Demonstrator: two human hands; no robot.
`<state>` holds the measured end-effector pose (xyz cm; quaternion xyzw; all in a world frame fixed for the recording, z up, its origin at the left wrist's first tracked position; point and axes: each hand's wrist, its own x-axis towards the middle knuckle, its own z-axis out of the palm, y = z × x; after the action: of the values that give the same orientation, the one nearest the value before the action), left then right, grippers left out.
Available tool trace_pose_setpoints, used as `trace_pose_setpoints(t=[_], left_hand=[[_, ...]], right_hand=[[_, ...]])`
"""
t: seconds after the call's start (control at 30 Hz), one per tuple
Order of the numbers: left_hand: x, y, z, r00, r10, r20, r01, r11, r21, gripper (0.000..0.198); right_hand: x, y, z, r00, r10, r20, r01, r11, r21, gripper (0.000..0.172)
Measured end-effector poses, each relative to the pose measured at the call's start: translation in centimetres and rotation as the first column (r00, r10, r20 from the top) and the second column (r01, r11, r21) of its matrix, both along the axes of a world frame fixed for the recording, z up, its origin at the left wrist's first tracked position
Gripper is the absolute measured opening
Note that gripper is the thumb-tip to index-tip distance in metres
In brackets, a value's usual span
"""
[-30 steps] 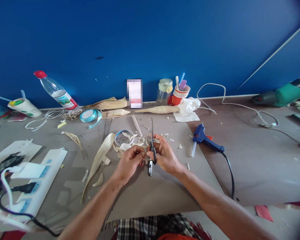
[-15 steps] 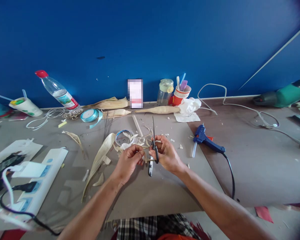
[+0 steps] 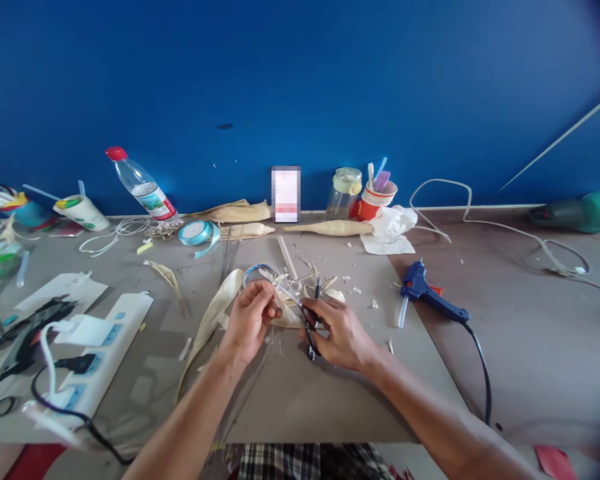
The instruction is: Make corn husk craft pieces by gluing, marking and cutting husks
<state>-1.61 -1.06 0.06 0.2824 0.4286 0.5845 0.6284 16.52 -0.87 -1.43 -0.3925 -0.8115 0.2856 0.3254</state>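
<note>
My left hand (image 3: 253, 317) is closed in a pinch, with a thin pale strip of dried corn husk at its fingertips. My right hand (image 3: 343, 333) grips a pair of scissors (image 3: 309, 333) by its black handles. The scissors' metal blades point up and left toward the left fingertips, close to the strip. How far the blades are apart is hard to make out. Husk scraps (image 3: 333, 294) lie around and beyond both hands. A long dried husk (image 3: 215, 310) curves beside my left wrist. Just behind the strip sits a ring-shaped roll (image 3: 254, 268), partly covered by scraps.
On the right lies a blue glue gun (image 3: 430, 293) with its cord. A white power strip (image 3: 113, 337) with plugs is on the left. Along the wall stand a tilted bottle (image 3: 153, 200), a phone (image 3: 286, 193), a jar (image 3: 344, 193), a red paper cup (image 3: 375, 200) and ribbon (image 3: 195, 232).
The view has shifted slightly left and up. The scissors, upright before, now slant with their blades toward my left hand. My right hand has turned over, its back now facing up.
</note>
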Motion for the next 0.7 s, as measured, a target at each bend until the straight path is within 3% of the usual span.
trace_pose_setpoints(t=[0.3,0.7], left_hand=[[-0.14,0.03,-0.27,0.999,0.039,0.032,-0.039,0.999,0.008,0.02],[-0.18,0.1,-0.36,0.997,0.027,0.069,-0.03,0.999,0.044,0.017]], right_hand=[[-0.52,-0.12,-0.1,0.991,-0.01,0.135,0.009,1.0,0.005,0.032],[-0.52,-0.19,-0.01,0.987,-0.001,0.16,0.001,1.0,-0.001,0.028]])
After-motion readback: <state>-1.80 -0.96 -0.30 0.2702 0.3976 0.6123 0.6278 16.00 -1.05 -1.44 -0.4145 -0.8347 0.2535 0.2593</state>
